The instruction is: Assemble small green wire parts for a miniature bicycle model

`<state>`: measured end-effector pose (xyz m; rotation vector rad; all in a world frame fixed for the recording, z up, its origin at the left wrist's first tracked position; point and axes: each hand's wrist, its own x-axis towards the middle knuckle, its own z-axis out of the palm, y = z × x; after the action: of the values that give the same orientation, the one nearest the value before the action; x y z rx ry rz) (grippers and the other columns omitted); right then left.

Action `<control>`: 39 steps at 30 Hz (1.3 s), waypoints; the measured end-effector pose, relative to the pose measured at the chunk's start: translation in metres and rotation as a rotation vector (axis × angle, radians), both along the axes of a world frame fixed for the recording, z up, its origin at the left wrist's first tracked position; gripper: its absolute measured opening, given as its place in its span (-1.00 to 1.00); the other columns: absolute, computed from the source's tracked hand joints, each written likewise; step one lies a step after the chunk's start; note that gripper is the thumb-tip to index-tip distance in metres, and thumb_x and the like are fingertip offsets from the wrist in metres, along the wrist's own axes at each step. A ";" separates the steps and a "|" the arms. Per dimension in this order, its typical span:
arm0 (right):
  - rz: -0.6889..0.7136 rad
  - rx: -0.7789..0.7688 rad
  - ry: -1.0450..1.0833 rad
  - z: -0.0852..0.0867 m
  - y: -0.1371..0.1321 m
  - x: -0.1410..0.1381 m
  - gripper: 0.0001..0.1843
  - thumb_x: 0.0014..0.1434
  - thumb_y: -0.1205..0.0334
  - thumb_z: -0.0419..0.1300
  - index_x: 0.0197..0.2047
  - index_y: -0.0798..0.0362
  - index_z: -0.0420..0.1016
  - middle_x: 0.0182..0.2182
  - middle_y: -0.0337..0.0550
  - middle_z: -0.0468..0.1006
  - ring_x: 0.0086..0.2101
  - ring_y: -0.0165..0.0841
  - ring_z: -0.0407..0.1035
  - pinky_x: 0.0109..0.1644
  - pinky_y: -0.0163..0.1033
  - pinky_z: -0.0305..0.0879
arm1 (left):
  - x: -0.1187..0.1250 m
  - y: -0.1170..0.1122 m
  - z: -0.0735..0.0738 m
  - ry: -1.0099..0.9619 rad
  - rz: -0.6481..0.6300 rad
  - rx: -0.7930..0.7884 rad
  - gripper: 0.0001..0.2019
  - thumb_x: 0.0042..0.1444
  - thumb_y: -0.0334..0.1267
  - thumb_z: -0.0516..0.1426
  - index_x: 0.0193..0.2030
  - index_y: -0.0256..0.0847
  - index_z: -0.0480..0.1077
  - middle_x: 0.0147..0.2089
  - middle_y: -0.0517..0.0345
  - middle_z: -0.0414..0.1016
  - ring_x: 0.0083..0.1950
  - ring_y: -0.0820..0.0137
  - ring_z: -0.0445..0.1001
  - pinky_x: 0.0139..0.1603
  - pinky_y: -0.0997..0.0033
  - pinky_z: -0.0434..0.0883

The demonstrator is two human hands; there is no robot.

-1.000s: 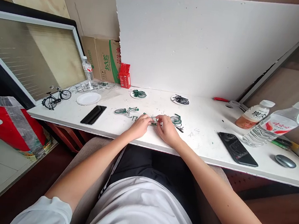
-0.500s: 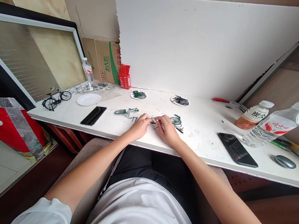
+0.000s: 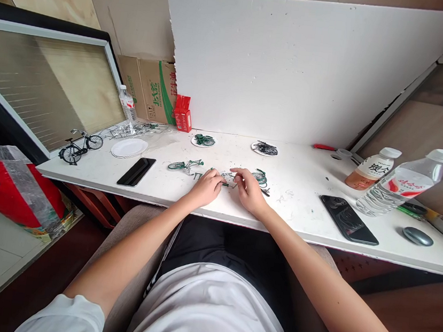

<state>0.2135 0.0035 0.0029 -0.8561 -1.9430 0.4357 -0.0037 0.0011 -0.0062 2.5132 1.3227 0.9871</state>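
— white bench (image 3: 309, 177) under a foam board; where's the small metal part (image 3: 227, 177)?
— between both hands, lying roughly left-right. left hand (image 3: 205, 187) and right hand (image 3: 249, 190) are equally near.
— fingers?
— pinched together on its two ends; green wheel (image 3: 260, 177) just beside the right.

My left hand (image 3: 205, 186) and right hand (image 3: 249, 190) pinch a tiny model part (image 3: 228, 179) between them, a green wheel (image 3: 261, 178) just beyond my right fingers.
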 end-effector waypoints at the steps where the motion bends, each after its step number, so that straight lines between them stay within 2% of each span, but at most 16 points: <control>1: 0.002 -0.043 0.055 -0.001 0.002 0.001 -0.61 0.56 0.04 0.02 0.30 -0.07 0.45 -0.06 -0.01 0.58 -0.07 -0.15 0.50 0.04 0.01 0.45 | 0.000 0.000 0.001 0.007 0.002 0.005 -0.74 0.42 -0.37 0.08 0.05 -0.18 0.60 0.01 -0.05 0.49 0.14 0.14 0.51 0.26 0.08 0.50; 4: 0.013 -0.176 0.223 -0.002 0.008 0.003 -0.50 0.47 -0.06 0.19 0.38 -0.11 0.40 -0.04 -0.03 0.61 -0.07 -0.16 0.54 0.03 0.00 0.52 | 0.001 -0.001 0.002 0.015 0.007 0.036 -0.78 0.40 -0.30 0.17 0.11 -0.19 0.57 0.04 -0.07 0.50 0.17 0.10 0.51 0.28 0.03 0.49; 7: 0.109 -0.282 0.351 -0.001 0.010 0.002 -0.44 0.38 -0.11 0.30 0.35 -0.11 0.43 -0.06 -0.04 0.65 -0.12 -0.18 0.59 0.06 0.05 0.58 | 0.002 -0.002 0.004 0.007 -0.006 0.092 -0.74 0.39 -0.21 0.23 0.16 -0.18 0.54 0.08 -0.08 0.52 0.17 0.09 0.51 0.25 0.03 0.49; 10: 0.192 -0.362 0.418 0.001 0.009 0.001 -0.41 0.31 -0.13 0.38 0.30 -0.10 0.43 -0.09 -0.05 0.69 -0.13 -0.17 0.63 0.08 0.09 0.62 | 0.003 -0.002 0.006 0.000 -0.031 0.143 -0.81 0.47 -0.23 0.14 0.08 -0.17 0.56 0.00 -0.03 0.56 0.11 0.15 0.52 0.18 0.09 0.49; 12: 0.188 -0.364 0.410 0.002 0.008 0.001 -0.43 0.30 -0.14 0.40 0.26 -0.10 0.45 -0.09 -0.04 0.72 -0.09 -0.15 0.64 0.10 0.10 0.61 | 0.003 -0.003 0.008 -0.010 -0.044 0.172 -0.78 0.51 -0.24 0.09 0.00 -0.16 0.58 -0.08 -0.01 0.58 0.04 0.19 0.52 0.13 0.13 0.49; 16: 0.066 -0.243 0.228 0.003 0.004 0.001 -0.61 0.38 -0.17 0.30 0.04 -0.05 0.62 -0.02 0.00 0.74 0.02 -0.09 0.61 0.14 0.09 0.54 | 0.003 -0.004 0.008 -0.093 -0.062 0.220 -0.77 0.52 -0.24 0.08 -0.03 -0.17 0.59 -0.08 -0.02 0.63 0.03 0.19 0.53 0.12 0.12 0.49; 19: -0.017 -0.153 0.098 0.004 0.001 0.000 -0.61 0.46 -0.16 0.19 -0.06 -0.05 0.68 -0.02 -0.01 0.74 0.02 -0.08 0.59 0.16 0.08 0.47 | 0.002 -0.003 0.007 -0.174 -0.105 0.234 -0.78 0.51 -0.24 0.10 0.02 -0.17 0.60 -0.06 -0.02 0.67 0.03 0.20 0.54 0.11 0.13 0.51; 22: -0.068 -0.061 0.019 0.004 0.000 0.000 -0.60 0.48 -0.14 0.16 -0.13 -0.06 0.69 -0.07 -0.01 0.74 0.04 -0.05 0.54 0.20 0.10 0.40 | 0.001 -0.004 0.006 -0.221 -0.140 0.244 -0.80 0.49 -0.23 0.15 0.03 -0.17 0.61 -0.08 -0.01 0.68 -0.01 0.22 0.56 0.08 0.14 0.52; 25: -0.053 -0.024 -0.076 0.002 0.002 0.000 -0.63 0.47 -0.11 0.20 -0.19 -0.05 0.69 -0.10 -0.01 0.73 0.02 -0.03 0.49 0.22 0.14 0.35 | 0.000 -0.005 0.007 -0.250 -0.136 0.224 -0.81 0.48 -0.20 0.17 -0.02 -0.16 0.61 -0.10 -0.01 0.68 -0.01 0.23 0.57 0.07 0.15 0.53; 30: -0.075 0.009 -0.143 -0.003 0.004 0.000 -0.76 0.43 0.00 0.27 -0.10 -0.04 0.67 -0.15 -0.01 0.70 -0.06 -0.02 0.45 0.09 0.12 0.38 | -0.002 -0.006 0.008 -0.319 -0.041 0.162 -0.80 0.48 -0.15 0.15 -0.07 -0.15 0.58 -0.06 -0.01 0.69 0.03 0.23 0.62 0.12 0.18 0.52; 35: 0.014 0.176 -0.302 0.006 0.000 0.004 -0.78 0.45 0.25 0.16 -0.13 -0.03 0.67 -0.20 0.04 0.64 -0.09 -0.05 0.40 0.05 0.08 0.38 | -0.004 -0.004 0.007 -0.368 0.063 0.134 -0.78 0.49 -0.11 0.14 -0.05 -0.14 0.57 -0.05 0.02 0.71 -0.04 0.26 0.64 0.06 0.22 0.52; 39: 0.112 0.207 -0.409 0.013 0.002 0.012 -0.73 0.46 0.30 0.13 -0.16 -0.03 0.68 -0.23 0.02 0.63 -0.12 -0.09 0.39 -0.01 0.03 0.38 | -0.005 -0.003 0.006 -0.350 0.073 0.169 -0.76 0.47 -0.07 0.16 -0.11 -0.15 0.58 -0.11 0.03 0.68 -0.07 0.25 0.60 0.04 0.22 0.51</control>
<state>0.2252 0.0053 0.0155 -0.7452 -2.3714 0.1228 -0.0082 -0.0016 0.0002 2.2707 1.2746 1.5299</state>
